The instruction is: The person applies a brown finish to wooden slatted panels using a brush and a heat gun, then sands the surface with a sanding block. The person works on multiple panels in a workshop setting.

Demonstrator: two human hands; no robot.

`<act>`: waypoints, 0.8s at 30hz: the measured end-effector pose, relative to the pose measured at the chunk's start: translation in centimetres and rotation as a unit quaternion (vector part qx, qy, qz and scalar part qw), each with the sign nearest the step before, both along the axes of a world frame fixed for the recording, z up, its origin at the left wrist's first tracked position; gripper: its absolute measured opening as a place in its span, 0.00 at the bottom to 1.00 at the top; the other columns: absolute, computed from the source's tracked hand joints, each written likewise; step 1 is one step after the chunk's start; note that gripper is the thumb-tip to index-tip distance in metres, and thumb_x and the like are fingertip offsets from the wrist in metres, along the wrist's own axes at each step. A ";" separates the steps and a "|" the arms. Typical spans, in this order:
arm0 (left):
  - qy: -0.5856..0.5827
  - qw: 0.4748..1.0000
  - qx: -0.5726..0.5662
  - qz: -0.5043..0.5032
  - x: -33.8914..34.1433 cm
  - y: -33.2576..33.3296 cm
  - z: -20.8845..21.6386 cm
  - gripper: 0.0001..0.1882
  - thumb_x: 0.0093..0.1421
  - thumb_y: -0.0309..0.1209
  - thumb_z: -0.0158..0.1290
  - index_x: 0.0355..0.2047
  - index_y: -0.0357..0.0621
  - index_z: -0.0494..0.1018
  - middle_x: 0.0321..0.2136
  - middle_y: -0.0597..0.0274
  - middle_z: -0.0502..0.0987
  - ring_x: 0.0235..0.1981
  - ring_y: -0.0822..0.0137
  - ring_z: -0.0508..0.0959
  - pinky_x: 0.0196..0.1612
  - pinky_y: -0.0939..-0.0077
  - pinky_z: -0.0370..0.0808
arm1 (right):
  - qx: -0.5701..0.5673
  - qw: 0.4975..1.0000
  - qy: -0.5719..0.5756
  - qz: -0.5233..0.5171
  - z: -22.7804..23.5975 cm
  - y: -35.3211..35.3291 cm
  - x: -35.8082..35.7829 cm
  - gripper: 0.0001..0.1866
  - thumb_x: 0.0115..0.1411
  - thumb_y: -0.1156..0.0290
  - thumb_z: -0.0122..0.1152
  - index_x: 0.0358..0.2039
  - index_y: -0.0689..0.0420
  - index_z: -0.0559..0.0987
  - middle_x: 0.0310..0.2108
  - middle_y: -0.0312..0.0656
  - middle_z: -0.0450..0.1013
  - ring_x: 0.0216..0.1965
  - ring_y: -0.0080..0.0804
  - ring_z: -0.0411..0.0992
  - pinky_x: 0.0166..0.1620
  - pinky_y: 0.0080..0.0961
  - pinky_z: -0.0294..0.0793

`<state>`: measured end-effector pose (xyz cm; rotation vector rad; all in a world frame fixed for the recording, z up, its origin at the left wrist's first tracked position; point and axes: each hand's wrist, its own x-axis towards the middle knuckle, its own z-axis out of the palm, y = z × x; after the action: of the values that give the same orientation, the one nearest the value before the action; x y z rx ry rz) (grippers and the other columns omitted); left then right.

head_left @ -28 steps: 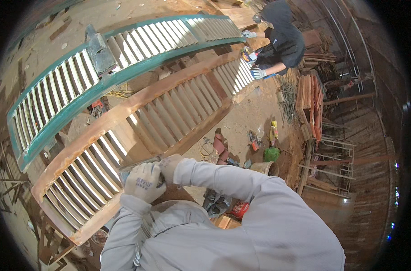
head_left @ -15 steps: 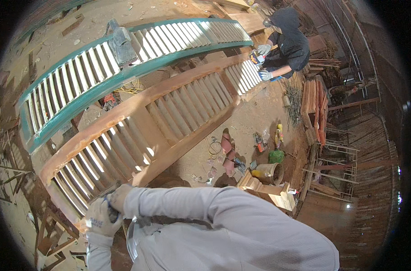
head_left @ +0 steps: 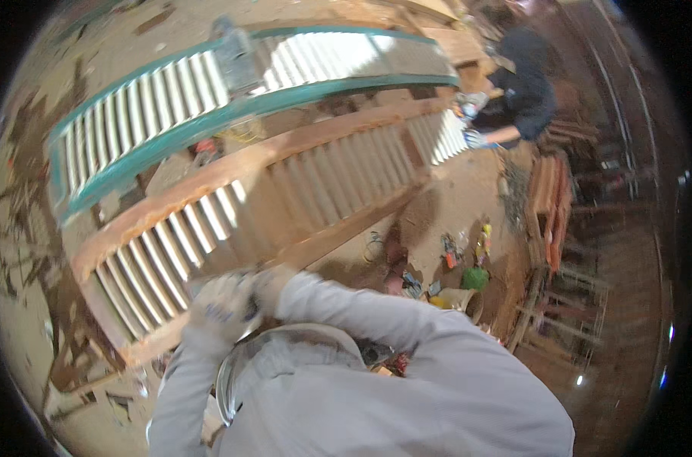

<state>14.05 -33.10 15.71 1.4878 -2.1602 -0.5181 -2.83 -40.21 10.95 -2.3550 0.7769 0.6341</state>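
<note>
A long brown wooden louvered shutter (head_left: 232, 163) stretches from my front left toward the far right. Over its near edge, my left hand (head_left: 218, 308) and my right hand (head_left: 268, 289), both in pale gloves, are close together. Their fingers are curled round something dark that blur and the gloves mostly hide; its kind I cannot make out. My right forearm crosses in front of my body. At the shutter's far end, a person (head_left: 525, 84) in dark clothing and gloves leans over the slats, a small tool (head_left: 465, 111) at one hand.
A green-framed shutter with white slats (head_left: 186, 140) lies beyond, a grey block-like object (head_left: 237, 61) across it. To the right, a bucket (head_left: 470, 303), a green bundle (head_left: 475, 279) and small tools lie on the dirt floor. Stacked boards (head_left: 548, 202) stand farther right.
Both hands have moved right and farther forward along the near edge of the brown shutter, staying together. The whole view has shifted and blurred.
</note>
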 end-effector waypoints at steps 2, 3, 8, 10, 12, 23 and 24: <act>0.030 0.999 -0.004 0.011 -2.6 -1.9 -1.0 0.29 0.47 0.39 0.64 0.51 0.45 0.74 0.41 0.55 0.79 0.42 0.55 0.80 0.47 0.61 0.77 | -0.010 0.999 -0.001 0.037 0.7 -2.8 -2.7 0.13 0.58 0.65 0.56 0.37 0.55 0.86 0.39 0.49 0.81 0.44 0.47 0.79 0.48 0.42 0.78; 0.035 0.999 -0.006 0.011 -4.2 -2.7 -2.6 0.28 0.49 0.40 0.64 0.50 0.45 0.75 0.40 0.56 0.79 0.43 0.56 0.79 0.49 0.62 0.76 | 0.008 0.988 0.110 0.104 0.1 -4.8 -4.4 0.13 0.57 0.62 0.58 0.36 0.54 0.86 0.40 0.48 0.81 0.44 0.46 0.79 0.48 0.41 0.78; 0.038 0.998 0.009 -0.042 -10.4 -6.1 -3.6 0.20 0.50 0.41 0.60 0.41 0.43 0.75 0.37 0.56 0.79 0.41 0.56 0.79 0.45 0.61 0.76 | -0.041 0.992 0.111 0.046 -0.7 -8.0 -12.2 0.19 0.56 0.52 0.62 0.44 0.48 0.83 0.46 0.43 0.80 0.48 0.41 0.78 0.51 0.38 0.77; 0.019 0.999 0.017 -0.031 -8.7 -4.5 -3.7 0.19 0.50 0.41 0.60 0.40 0.43 0.75 0.36 0.55 0.78 0.40 0.56 0.79 0.45 0.61 0.76 | -0.041 0.989 0.124 0.067 -0.1 -7.0 -9.9 0.20 0.56 0.51 0.61 0.45 0.48 0.83 0.47 0.43 0.80 0.49 0.41 0.78 0.52 0.37 0.76; 0.018 1.000 0.019 -0.005 -7.1 -2.7 -3.7 0.19 0.50 0.40 0.60 0.39 0.43 0.75 0.36 0.55 0.78 0.40 0.55 0.79 0.45 0.60 0.76 | -0.030 0.979 0.161 0.118 -0.8 -6.2 -7.6 0.19 0.58 0.52 0.59 0.44 0.49 0.83 0.46 0.43 0.80 0.49 0.41 0.78 0.51 0.37 0.77; 0.037 0.986 0.006 0.162 13.3 13.7 -2.6 0.22 0.47 0.39 0.62 0.42 0.43 0.74 0.35 0.51 0.80 0.38 0.49 0.81 0.45 0.56 0.78 | 0.091 0.980 -0.020 0.175 0.3 6.5 16.5 0.19 0.59 0.57 0.58 0.47 0.52 0.81 0.48 0.45 0.79 0.51 0.43 0.77 0.52 0.36 0.77; 0.021 0.982 0.022 0.185 15.0 14.9 -1.5 0.24 0.47 0.40 0.64 0.43 0.45 0.74 0.36 0.53 0.80 0.39 0.51 0.81 0.45 0.56 0.78 | 0.092 0.978 0.026 0.184 1.2 7.6 19.3 0.18 0.60 0.58 0.57 0.47 0.53 0.81 0.48 0.45 0.79 0.52 0.43 0.76 0.52 0.36 0.76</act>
<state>29.08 -18.17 14.20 1.8311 -1.7885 -0.4616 16.52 -32.60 12.15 -2.3319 0.2856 0.8832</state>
